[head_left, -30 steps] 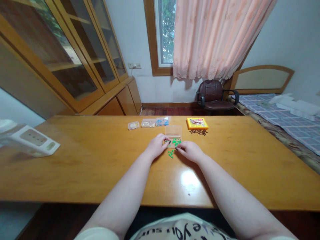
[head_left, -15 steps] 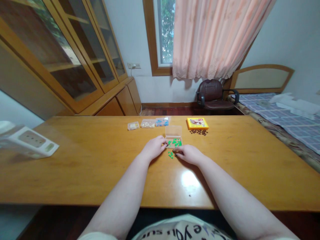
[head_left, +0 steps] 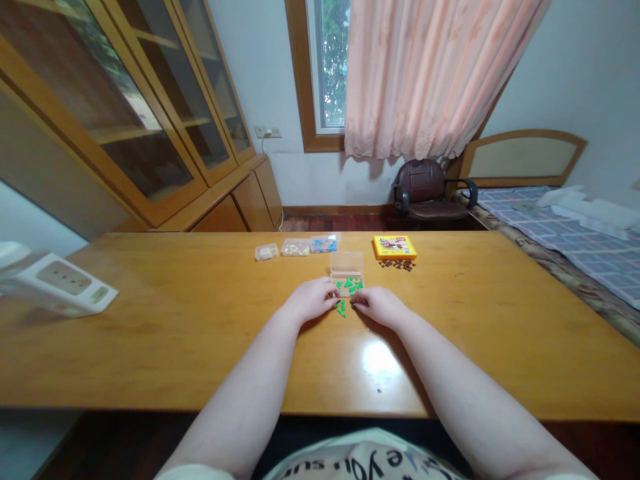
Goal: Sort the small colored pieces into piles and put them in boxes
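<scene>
A small clear plastic case stands with its lid raised, and small green pieces lie in its tray. In front of it, on the table, is a little group of loose green pieces. My left hand is at the case's front left corner, fingers apart, its fingertips beside the loose pieces. My right hand is at the front right corner, fingers curled together. Whatever may be between those fingertips is too small to make out.
Farther back sit a small clear box, a box of pale pieces and a box of blue pieces. A yellow box has brown pieces before it. A white-framed container lies at the left of the wooden table.
My left hand has shifted from the case's left edge toward the loose green pieces. My right hand has drawn slightly right, away from them. The case stays in place.
</scene>
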`<action>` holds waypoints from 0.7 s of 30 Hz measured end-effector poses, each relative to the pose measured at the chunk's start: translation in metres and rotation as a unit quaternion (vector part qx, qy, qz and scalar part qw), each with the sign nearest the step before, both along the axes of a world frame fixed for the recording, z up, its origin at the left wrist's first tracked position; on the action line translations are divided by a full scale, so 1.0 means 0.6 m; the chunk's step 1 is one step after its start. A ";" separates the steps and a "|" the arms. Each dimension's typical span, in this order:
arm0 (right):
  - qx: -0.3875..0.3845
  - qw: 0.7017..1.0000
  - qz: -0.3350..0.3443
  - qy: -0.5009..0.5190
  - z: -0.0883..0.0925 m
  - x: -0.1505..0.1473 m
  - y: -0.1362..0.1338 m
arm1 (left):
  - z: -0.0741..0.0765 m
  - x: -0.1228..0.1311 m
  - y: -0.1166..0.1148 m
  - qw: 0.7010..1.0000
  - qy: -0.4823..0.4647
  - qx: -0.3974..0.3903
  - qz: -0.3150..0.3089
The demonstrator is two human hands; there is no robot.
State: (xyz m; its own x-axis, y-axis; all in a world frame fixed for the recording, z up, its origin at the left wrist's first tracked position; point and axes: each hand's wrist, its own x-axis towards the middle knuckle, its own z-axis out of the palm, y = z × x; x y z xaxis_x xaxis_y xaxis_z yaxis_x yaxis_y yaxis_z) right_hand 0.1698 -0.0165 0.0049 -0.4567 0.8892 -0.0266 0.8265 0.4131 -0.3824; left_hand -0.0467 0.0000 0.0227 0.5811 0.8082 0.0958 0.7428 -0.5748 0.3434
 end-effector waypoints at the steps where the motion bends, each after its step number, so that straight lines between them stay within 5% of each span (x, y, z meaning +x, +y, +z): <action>1: 0.001 1.000 0.002 -0.006 0.001 0.000 0.000 | 0.000 0.001 -0.001 1.000 0.010 -0.009 -0.005; 13: 0.010 0.999 -0.012 -0.040 0.008 -0.005 -0.002 | -0.005 0.006 -0.001 0.998 0.048 -0.039 0.011; 21: 0.084 0.992 -0.064 0.070 -0.002 0.002 0.006 | -0.014 0.008 0.001 0.998 0.053 -0.031 0.017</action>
